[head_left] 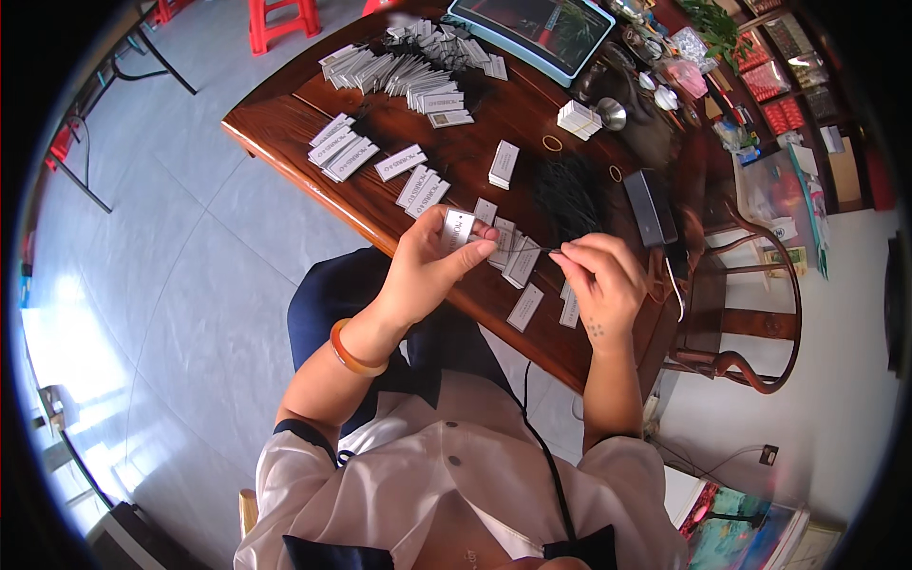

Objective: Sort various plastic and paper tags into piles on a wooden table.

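My left hand (432, 258) pinches a white hang tag (457, 228) with dark print, held above the near edge of the table. To its right, the fingertips of my right hand (600, 275) are closed on a thin dark string (532, 249), which runs across toward the tag. Beneath and between my hands lie several loose tags (521, 262). More white tags (342, 148) lie overlapped in rows to the left. A bundle of black strings (568, 198) rests just beyond my right hand.
A large heap of tags (418, 81) covers the far left of the dark wooden table (275, 104). Near the back stand a tablet (537, 28) and a banded tag stack (579, 120). A black box (650, 209) sits at the right, beside a wooden chair (760, 323).
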The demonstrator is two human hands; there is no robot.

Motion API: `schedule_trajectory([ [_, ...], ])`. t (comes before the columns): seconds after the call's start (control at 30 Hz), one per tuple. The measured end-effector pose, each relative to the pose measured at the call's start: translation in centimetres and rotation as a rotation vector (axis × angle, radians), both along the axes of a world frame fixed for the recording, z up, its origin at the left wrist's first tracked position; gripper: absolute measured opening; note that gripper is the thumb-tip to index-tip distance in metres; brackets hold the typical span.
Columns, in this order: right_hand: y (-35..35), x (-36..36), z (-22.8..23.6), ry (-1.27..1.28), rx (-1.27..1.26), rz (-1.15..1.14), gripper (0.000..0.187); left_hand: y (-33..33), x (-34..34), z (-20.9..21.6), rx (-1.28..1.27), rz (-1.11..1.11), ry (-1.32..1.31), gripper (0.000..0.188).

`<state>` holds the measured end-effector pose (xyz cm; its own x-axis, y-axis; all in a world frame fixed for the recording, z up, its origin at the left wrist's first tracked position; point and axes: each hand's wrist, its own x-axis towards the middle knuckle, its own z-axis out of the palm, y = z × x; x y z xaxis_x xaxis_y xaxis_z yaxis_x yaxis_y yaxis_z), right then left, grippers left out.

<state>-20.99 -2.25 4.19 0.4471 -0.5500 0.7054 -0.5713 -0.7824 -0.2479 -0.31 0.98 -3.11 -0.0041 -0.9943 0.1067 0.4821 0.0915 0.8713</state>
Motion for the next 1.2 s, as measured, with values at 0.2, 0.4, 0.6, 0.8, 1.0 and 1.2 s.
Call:
schedule_trajectory([
  [0.2, 0.0, -0.1, -0.1, 0.074, -0.083, 0.056, 0.023, -0.4, 0.0, -0.7, 0.049, 0.113, 0.104, 0.022],
  [0.4, 0.0, -0.2, -0.1, 0.086, -0.158, 0.054, 0.024, -0.4, 0.2, 0.0, 0.061, 0.087, 0.102, 0.023],
  [0.6, 0.3, -0.5, 0.0, 0.138, -0.133, 0.039, 0.025, -0.3, 0.4, -0.2, 0.05, 0.061, 0.093, 0.025],
  [0.8, 1.2, 1.5, 1.4, 0.424, 0.049, -0.068, 0.051, 0.0, -0.1, -1.0, 0.01, 0.129, -0.102, 0.024],
  [1.0, 1.8, 4.7, -2.0, 0.211, 0.15, 0.049, 0.047, 0.4, -1.1, -0.5, -0.005, 0.072, -0.003, 0.02],
  [1.2, 1.2, 4.6, -3.1, 0.131, 0.002, 0.102, 0.034, 0.4, -0.7, -0.9, 0.058, 0.02, 0.043, 0.02],
])
